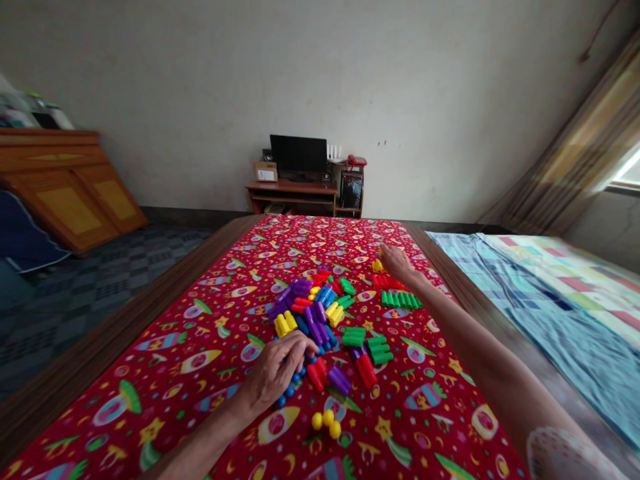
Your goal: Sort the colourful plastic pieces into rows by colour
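Note:
My right hand [397, 262] reaches to the far right side of the table, its fingers closed at a yellow plastic block [377, 265] that they partly cover. Just nearer to me lie a row of red blocks [388, 283] and a ridged row of green blocks [401, 300]. My left hand [277, 367] rests at the near left edge of a mixed pile, its fingers curled down over blue blocks [287, 391]; whatever is beneath the fingertips is hidden. Purple blocks [315, 325] and a yellow block [285, 324] lie close beyond it.
A red patterned cloth [200, 413] covers the table. Loose green blocks [379, 349], a red block [365, 371] and yellow pieces [327, 421] lie on it. A bed [540, 320] stands to the right, a monitor [299, 155] on a desk [293, 190] beyond.

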{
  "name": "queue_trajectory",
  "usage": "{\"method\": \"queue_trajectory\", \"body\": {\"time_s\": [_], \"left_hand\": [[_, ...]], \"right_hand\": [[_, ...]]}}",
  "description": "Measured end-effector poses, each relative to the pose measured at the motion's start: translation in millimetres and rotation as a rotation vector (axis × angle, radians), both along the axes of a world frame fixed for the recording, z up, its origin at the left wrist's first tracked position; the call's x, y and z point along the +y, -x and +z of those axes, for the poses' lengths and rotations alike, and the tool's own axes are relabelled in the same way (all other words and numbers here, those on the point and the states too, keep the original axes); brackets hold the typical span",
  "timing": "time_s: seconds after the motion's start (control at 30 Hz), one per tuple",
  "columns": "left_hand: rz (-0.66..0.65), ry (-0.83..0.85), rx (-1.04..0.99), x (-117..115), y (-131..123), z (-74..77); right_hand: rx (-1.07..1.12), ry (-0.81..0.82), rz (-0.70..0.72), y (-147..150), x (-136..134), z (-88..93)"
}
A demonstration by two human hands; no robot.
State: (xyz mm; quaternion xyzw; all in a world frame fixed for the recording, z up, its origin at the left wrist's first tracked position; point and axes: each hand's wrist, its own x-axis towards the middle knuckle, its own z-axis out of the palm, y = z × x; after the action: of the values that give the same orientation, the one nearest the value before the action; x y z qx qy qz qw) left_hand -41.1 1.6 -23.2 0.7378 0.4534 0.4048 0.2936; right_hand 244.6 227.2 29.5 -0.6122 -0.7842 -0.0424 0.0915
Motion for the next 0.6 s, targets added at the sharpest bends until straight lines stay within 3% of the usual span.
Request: {"method": "queue_trajectory", "body": {"time_s": [0.3,0.5,0.6], "left_hand": [[-0.019,-0.023,0.015,-1,0,3.2],[-0.013,-0.015,0.016,0,-1,3.3],[-0.021,0.003,0.026,-1,0,2.6]], "right_hand": [[-0.124,0.05,0.059,5,-9,-7.9],[-0.103,-0.012,0.109,18,-27,11.7],[-0.025,-0.015,0.293,37,-53,20.3]]}}
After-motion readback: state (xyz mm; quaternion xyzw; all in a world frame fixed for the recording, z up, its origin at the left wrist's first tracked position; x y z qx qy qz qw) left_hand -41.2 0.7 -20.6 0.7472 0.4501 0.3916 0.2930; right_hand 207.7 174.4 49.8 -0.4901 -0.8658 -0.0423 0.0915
